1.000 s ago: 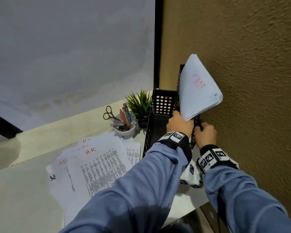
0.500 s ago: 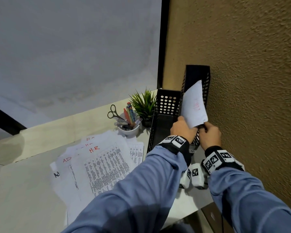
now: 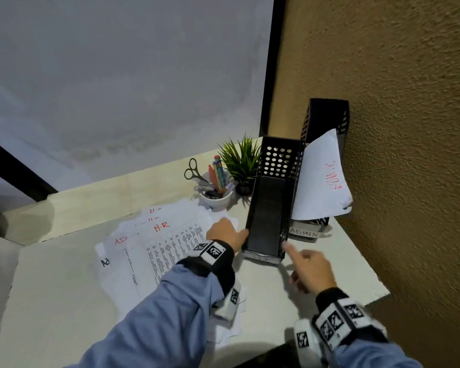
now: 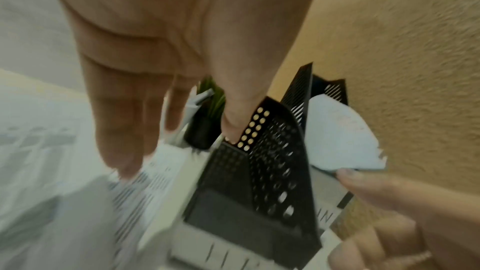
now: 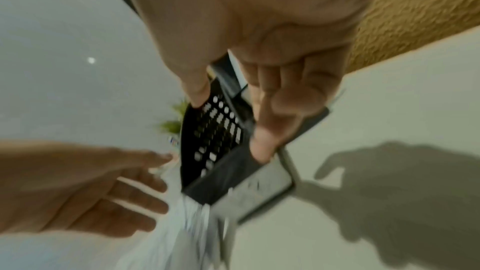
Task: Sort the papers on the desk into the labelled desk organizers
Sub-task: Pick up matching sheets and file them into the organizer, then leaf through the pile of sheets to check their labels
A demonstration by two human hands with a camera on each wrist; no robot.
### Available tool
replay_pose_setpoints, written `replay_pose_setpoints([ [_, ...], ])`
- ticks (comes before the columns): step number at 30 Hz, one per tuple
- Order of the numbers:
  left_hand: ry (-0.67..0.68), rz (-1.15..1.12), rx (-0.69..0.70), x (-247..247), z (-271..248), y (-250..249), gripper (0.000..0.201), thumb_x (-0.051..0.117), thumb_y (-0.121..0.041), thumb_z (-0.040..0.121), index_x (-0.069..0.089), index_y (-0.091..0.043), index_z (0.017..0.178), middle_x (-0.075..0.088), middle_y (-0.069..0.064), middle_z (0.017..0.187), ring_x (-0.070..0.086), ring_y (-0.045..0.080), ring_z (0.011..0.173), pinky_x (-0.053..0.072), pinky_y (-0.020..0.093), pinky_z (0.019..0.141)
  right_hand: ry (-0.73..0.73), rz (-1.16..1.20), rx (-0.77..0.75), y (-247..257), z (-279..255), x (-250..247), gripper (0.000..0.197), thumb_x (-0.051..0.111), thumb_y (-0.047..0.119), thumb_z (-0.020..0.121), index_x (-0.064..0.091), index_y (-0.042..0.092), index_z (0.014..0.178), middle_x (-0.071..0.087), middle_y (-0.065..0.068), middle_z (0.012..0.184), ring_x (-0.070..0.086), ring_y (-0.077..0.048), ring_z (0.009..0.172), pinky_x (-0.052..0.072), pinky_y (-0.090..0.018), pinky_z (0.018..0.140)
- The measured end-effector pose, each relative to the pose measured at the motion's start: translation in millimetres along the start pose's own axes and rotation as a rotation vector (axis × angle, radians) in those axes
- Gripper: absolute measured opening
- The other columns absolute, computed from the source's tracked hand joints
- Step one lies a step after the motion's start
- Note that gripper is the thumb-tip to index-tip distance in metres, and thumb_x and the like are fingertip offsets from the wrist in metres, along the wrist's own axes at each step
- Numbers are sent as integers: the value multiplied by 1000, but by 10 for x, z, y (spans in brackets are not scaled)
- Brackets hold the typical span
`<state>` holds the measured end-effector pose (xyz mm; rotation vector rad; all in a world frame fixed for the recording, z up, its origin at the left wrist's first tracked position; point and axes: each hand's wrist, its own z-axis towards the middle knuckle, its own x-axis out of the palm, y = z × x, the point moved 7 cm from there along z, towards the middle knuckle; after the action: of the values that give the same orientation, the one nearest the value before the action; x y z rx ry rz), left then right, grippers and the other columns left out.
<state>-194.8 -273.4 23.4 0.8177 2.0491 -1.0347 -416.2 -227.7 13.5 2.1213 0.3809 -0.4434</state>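
Observation:
A white paper (image 3: 320, 179) with red writing stands tilted in the far black organizer (image 3: 327, 115), whose front label reads ADMIN (image 3: 303, 232); no hand touches it. The nearer black organizer (image 3: 270, 211) looks empty. My left hand (image 3: 223, 232) lies open over the paper pile (image 3: 154, 245), thumb against that organizer's left side (image 4: 259, 182). My right hand (image 3: 310, 269) holds nothing; its index finger points at the organizer's front right corner (image 5: 215, 141). The top sheets of the pile are marked H.R and AD in red.
A white cup (image 3: 215, 197) with scissors and pens and a small green plant (image 3: 241, 160) stand behind the pile, left of the organizers. A rough brown wall (image 3: 409, 155) runs close along the right. The desk's right front edge (image 3: 369, 297) is near my right wrist.
Both hands have let go of the red-marked paper, which now stands in the ADMIN organizer. They have dropped to the front of the nearer organizer, the left one onto the pile.

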Motion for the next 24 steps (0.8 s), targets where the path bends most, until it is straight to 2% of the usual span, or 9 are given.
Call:
replay_pose_setpoints([
  [3,83,5,-78,222,17,201,32,53,-26,88,61,1,104,66,18,109,62,34,101,47,31,78,208,204,244,-277,-129,522,50,65,49,83,57,0,89,68,-26,68,59,-30,50,50,-31,45],
  [6,42,-127,-80,284,38,164,26,49,-12,90,63,6,102,65,23,110,61,37,103,46,33,79,179,411,348,-330,13,751,38,58,27,92,55,-10,98,66,-27,71,61,-29,40,50,-27,37],
  [9,30,-267,-6,297,7,37,24,47,-7,90,67,7,94,67,25,103,62,38,99,48,36,84,118,532,364,-223,176,789,24,45,6,96,54,-14,104,64,-22,74,60,-22,35,46,-23,30],
  [12,6,-414,-1,284,42,162,19,49,-3,84,67,1,86,69,24,96,65,39,93,54,42,85,85,591,362,-125,308,726,26,42,1,95,53,-20,108,65,-26,85,64,-25,41,51,-28,34],
  [14,-37,-364,-24,170,42,371,19,50,-6,86,68,-3,91,70,18,100,64,34,97,53,36,86,62,628,353,-82,392,688,26,41,0,95,51,-20,109,63,-28,91,63,-25,38,50,-28,33],
  [16,-81,-266,-108,32,46,716,21,50,-9,87,66,-5,100,69,13,105,63,30,99,48,30,82,40,639,335,-35,476,655,21,40,-1,95,51,-16,103,61,-30,95,61,-22,34,48,-26,31],
  [18,-104,-189,-255,-71,30,1167,25,50,-10,88,60,-3,109,63,13,113,60,29,103,45,29,79,14,618,318,-9,548,631,20,40,0,95,52,-15,102,61,-30,93,60,-22,33,49,-27,31],
  [21,-150,-135,-505,-174,-81,1854,46,58,-23,87,43,-2,125,41,17,132,45,35,119,42,39,92,42,511,359,-38,547,659,14,42,0,92,53,-9,89,63,-27,75,58,-26,32,48,-31,30],
  [24,-240,-176,-664,-204,-237,2281,69,71,-35,78,35,0,126,35,19,132,38,38,121,40,46,95,172,347,335,-17,426,830,15,48,2,90,54,-2,77,61,-18,50,59,-26,33,45,-23,32],
])
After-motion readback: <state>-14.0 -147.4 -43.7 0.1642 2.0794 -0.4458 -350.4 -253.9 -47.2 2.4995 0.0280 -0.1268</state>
